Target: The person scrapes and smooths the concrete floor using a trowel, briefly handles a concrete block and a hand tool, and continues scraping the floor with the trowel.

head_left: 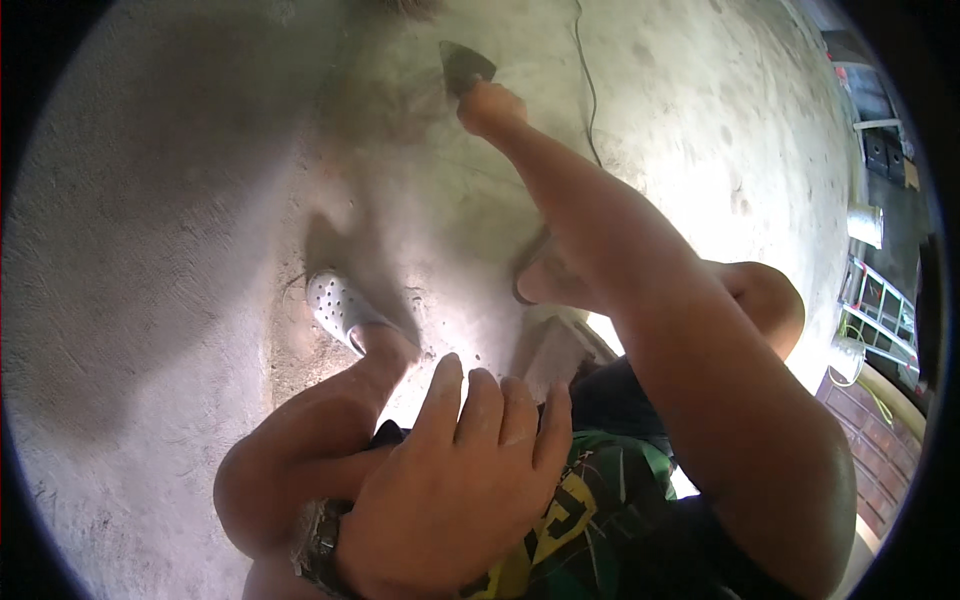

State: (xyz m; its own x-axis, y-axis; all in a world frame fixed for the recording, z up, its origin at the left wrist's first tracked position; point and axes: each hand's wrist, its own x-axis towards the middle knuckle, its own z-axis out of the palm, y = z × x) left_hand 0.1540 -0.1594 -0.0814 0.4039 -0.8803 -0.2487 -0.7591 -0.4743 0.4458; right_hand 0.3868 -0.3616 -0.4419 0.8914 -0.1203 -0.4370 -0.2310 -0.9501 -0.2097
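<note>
At the far end of my outstretched arm, my right hand (492,108) is closed around a trowel. The dark pointed blade of the trowel (464,66) lies over the grey cement floor (510,190); whether it touches cannot be made out. The handle is hidden inside my fist. Close in front of me, my left hand (455,490) is open with its fingers stretched out and slightly apart, holding nothing. Pale dust marks its fingertips. A watch (320,542) sits on the left wrist.
A grey clog (336,300) covers my left foot. Rough plaster (130,270) fills the left side. A thin cable (590,90) runs to the right of the trowel. At the far right are a ladder (885,310), a white bucket (846,358) and a pale container (866,226).
</note>
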